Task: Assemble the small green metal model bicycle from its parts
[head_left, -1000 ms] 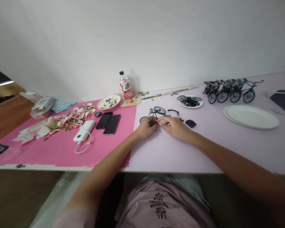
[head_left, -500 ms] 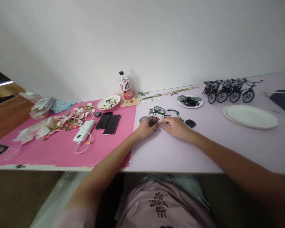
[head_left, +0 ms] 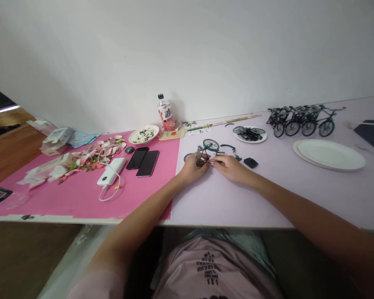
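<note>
Model bicycle (head_left: 203, 155) — seemingly unfinished — sits low over the table (head_left: 230, 203), left hand (head_left: 191, 169) with fingers closed round it, right hand (head_left: 232, 167) pinching a slim piece (head_left: 216, 160); curved part (head_left: 228, 146) lies unattached; several bicycles (head_left: 303, 121) stand assembled.

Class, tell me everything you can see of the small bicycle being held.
The small bicycle is dark and greenish, perhaps plastic or metal, with thin frame bars. One spoked wheel shows clearly; the other wheel is partly behind the left hand, whose grip holds the bicycle tilted over the pale tabletop. The right hand is close by; whether it touches is unclear.
</note>
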Tool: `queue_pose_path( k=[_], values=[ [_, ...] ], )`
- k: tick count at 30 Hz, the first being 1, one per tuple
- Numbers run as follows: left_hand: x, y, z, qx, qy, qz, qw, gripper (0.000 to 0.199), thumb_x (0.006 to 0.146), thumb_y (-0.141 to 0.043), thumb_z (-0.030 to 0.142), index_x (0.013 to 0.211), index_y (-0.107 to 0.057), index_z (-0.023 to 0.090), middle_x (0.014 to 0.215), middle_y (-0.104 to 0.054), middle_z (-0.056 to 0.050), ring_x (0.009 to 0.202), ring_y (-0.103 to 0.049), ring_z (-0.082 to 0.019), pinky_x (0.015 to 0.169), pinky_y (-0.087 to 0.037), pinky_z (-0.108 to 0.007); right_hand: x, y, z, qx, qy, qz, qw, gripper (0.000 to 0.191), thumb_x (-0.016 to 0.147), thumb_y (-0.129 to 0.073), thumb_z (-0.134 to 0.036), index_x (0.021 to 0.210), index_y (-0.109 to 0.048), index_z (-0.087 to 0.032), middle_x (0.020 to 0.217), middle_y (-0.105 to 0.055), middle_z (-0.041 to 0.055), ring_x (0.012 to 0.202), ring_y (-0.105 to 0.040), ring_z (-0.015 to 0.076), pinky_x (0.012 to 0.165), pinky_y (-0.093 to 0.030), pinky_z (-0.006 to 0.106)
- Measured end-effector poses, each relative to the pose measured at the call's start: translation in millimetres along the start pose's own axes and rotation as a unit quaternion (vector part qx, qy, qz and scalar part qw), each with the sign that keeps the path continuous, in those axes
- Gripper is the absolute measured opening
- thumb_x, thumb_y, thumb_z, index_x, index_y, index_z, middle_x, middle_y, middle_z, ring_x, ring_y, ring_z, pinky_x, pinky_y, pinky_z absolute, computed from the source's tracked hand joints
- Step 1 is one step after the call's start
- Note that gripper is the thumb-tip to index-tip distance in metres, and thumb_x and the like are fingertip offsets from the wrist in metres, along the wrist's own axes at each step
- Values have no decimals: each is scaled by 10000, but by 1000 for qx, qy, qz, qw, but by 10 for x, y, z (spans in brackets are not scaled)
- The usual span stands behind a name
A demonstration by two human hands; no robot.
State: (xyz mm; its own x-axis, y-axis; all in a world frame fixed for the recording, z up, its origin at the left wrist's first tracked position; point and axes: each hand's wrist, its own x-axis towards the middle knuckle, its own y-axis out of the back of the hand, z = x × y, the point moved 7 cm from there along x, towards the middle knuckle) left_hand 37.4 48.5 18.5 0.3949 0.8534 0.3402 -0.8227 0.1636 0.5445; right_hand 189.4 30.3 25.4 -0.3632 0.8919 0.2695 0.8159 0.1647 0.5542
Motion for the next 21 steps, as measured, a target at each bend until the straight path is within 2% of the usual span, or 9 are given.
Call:
queue_pose_path(
  k=[5, 9, 12, 14, 17, 21],
  values=[
    [-7, 19, 133, 8, -45, 18, 999, 160, 876, -670, 199, 1032, -694, 169, 1151, -712, -105, 798, -679, -132, 728, -574, -255, 15, 12, 6, 74, -26, -2, 997, 334, 950, -566, -422, 964, -779, -165, 1034, -796, 98, 1020, -703, 285, 916, -527, 381],
    [-18, 25, 208, -1, -60, 22, 998, 171, 890, -662, 189, 1056, -694, 170, 1105, -705, -100, 823, -688, -146, 734, -577, -259, -10, 39, 29, 129, -77, 19, 988, 378, 897, -631, -515, 920, -757, -160, 885, -749, 60, 826, -658, 222, 741, -503, 321],
    [-28, 29, 236, 11, -64, 27, 998, 205, 893, -666, 198, 1094, -696, 173, 1059, -700, -93, 825, -687, -153, 746, -581, -266, -29, 12, 107, 164, -134, 19, 977, 389, 849, -687, -540, 933, -742, -164, 657, -608, -9, 588, -509, 145, 546, -394, 273],
    [-36, 31, 251, 21, -67, 31, 997, 217, 900, -666, 211, 1112, -702, 180, 1048, -698, -91, 846, -686, -162, 772, -584, -275, -29, -23, 157, 199, -159, 12, 967, 398, 828, -717, -552, 947, -727, -172, 573, -484, -55, 504, -399, 113, 473, -305, 254],
    [-46, 32, 286, 24, -76, 33, 996, 207, 912, -662, 229, 1107, -709, 180, 1027, -702, -96, 874, -679, -180, 807, -581, -296, -16, -69, 196, 254, -170, 1, 952, 396, 812, -749, -561, 918, -690, -184, 556, -388, -86, 467, -326, 88, 437, -229, 240],
    [-52, 20, 302, 6, -60, 23, 998, 192, 920, -679, 274, 1082, -718, 179, 998, -706, -96, 867, -668, -183, 818, -571, -300, -6, -101, 206, 287, -174, -9, 942, 382, 825, -755, -551, 900, -648, -193, 589, -385, -87, 472, -309, 76, 430, -202, 232]
  ],
)
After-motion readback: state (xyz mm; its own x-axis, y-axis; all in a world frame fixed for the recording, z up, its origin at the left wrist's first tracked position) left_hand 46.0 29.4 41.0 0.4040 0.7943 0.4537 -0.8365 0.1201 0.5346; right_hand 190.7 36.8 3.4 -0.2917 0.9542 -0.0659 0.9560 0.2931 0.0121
